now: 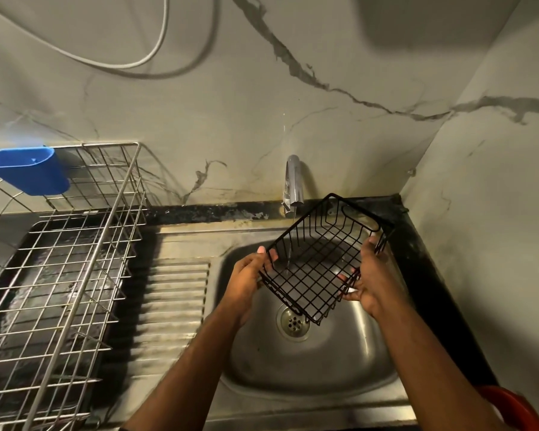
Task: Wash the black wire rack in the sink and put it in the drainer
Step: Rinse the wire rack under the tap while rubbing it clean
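1. Two hands hold the black wire rack [321,259] tilted over the sink [308,362], under the tap [293,181], whose thin stream runs through it.
2. The left hand [249,281] grips its left edge; the right hand [367,275] curls round its right side.
3. The drainer [59,275], a steel wire one, stands left of the sink, a blue cup [28,172] hung on its back rim.
4. A red object [517,409] sits at the lower right edge.

left hand [246,278]: gripping | right hand [366,276]: gripping | forearms extended forward
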{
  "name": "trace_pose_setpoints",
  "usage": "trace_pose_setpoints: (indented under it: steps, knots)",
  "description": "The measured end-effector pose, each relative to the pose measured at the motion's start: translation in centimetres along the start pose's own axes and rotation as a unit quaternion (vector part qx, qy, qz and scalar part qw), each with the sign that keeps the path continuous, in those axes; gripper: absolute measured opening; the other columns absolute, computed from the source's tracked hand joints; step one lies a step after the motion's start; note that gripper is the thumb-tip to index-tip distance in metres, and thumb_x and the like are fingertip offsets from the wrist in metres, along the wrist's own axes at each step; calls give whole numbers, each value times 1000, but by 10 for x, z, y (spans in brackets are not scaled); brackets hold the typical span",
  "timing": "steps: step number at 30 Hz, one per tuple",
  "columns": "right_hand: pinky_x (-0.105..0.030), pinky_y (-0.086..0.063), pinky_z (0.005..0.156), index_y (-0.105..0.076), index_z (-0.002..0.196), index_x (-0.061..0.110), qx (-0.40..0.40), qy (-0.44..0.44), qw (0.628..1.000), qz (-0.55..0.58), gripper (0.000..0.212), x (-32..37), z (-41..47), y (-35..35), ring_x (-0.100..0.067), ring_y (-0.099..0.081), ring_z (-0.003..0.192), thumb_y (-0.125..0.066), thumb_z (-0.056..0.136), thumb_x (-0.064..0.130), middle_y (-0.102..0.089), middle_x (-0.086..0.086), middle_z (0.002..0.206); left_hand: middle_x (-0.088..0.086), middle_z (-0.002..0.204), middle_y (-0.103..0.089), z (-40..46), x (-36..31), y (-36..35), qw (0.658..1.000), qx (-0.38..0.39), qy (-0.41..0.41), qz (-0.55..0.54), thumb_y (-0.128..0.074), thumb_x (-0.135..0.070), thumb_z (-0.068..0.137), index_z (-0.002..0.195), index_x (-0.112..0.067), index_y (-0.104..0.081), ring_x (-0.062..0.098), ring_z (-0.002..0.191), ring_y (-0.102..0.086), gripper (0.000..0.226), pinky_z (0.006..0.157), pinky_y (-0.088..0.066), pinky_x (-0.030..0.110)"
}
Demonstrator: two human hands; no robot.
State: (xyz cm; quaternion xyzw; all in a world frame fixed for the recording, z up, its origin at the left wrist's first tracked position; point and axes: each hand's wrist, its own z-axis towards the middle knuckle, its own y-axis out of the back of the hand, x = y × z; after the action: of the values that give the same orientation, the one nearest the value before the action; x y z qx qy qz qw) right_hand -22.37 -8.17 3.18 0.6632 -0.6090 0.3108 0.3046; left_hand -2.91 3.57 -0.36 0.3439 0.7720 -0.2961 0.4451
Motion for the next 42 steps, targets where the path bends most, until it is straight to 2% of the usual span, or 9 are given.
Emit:
trace_pose_setpoints:
  steps: [5, 12, 17, 20, 23, 26, 36, 39, 42]
  knots:
    - [-67, -46, 89, -14, 153, 36, 10, -4, 1000, 4, 75, -1, 1, -8, -37, -59, 111, -32, 91, 73, -37, -15, 152, -2, 116, -76, -3, -1, 6, 1000, -4, 5, -9, -54, -40, 102, 127, -2, -63, 22, 114, -68, 46, 89, -51, 37]
    - [-70, -45, 89, -17, 152, 36, 21, -1, 1000, 6, 76, -1, 1, -11, -34, -60, 108, -32, 89, 75, -41, -15, 149, -2, 117, -76, -7, -6, 8, 1000, -13, 7, -5, -54, -46, 101, 125, -12, -67, 23, 117, -66, 43, 98, -51, 41]
    - [-67, -47, 89, -25, 149, 34, 39, 7, 999, -13, 70, -2, -2, -9, -30, -63, 100, -30, 91, 73, -47, -14, 143, 1, 114, -77, -9, -13, 10, 1000, -2, 13, -5, -38, -56, 104, 124, -17, -68, 22, 113, -70, 52, 107, -45, 47]
    - [-63, -52, 83, -31, 148, 33, 57, 11, 998, -38, 72, -4, -5, -7, -30, -65, 99, -30, 90, 74, -51, -14, 140, 3, 119, -75, -11, -19, 18, 999, 20, 47, -6, -47, -74, 88, 127, -18, -67, 26, 113, -68, 71, 96, -49, 46]
    - [-60, -57, 77, -35, 148, 28, 80, -8, 995, -63, 75, -5, -6, -5, -35, -68, 98, -31, 89, 74, -59, -14, 128, 7, 116, -74, -12, -21, 26, 993, 89, 76, 30, -49, -77, 87, 126, -19, -69, 24, 94, -69, 73, 78, -53, 41]
    - [-59, -58, 72, -43, 142, 24, 111, -23, 989, -98, 70, -9, -7, -7, -37, -72, 90, -36, 90, 72, -65, -14, 116, 9, 120, -74, -19, -22, 24, 987, 123, 94, 32, -48, -71, 91, 122, -28, -71, 33, 108, -68, 57, 96, -54, 54]
    - [-39, -58, 54, -40, 144, 22, 168, 12, 971, -171, 70, -23, -13, -19, -39, -72, 85, -37, 92, 68, -64, -17, 114, 14, 129, -65, -43, -21, 32, 985, 122, 114, 42, -52, -74, 87, 132, -25, -55, 35, 106, -72, 66, 80, -61, 49]
    - [-39, -60, 63, -47, 136, 21, 161, 65, 959, -224, 61, -22, -15, -24, -31, -72, 81, -34, 95, 64, -65, -11, 110, 9, 128, -66, -47, -11, 31, 992, 77, 85, 59, -63, -66, 81, 133, -25, -54, 32, 101, -74, 66, 70, -60, 43]
    - [-47, -55, 89, -57, 117, 27, 116, 141, 942, -282, 49, -18, -13, -33, -25, -69, 91, -31, 96, 64, -65, -4, 109, 7, 125, -68, -52, -2, 30, 997, -5, 15, 72, -67, -54, 77, 137, -30, -52, 29, 103, -72, 66, 73, -58, 41]
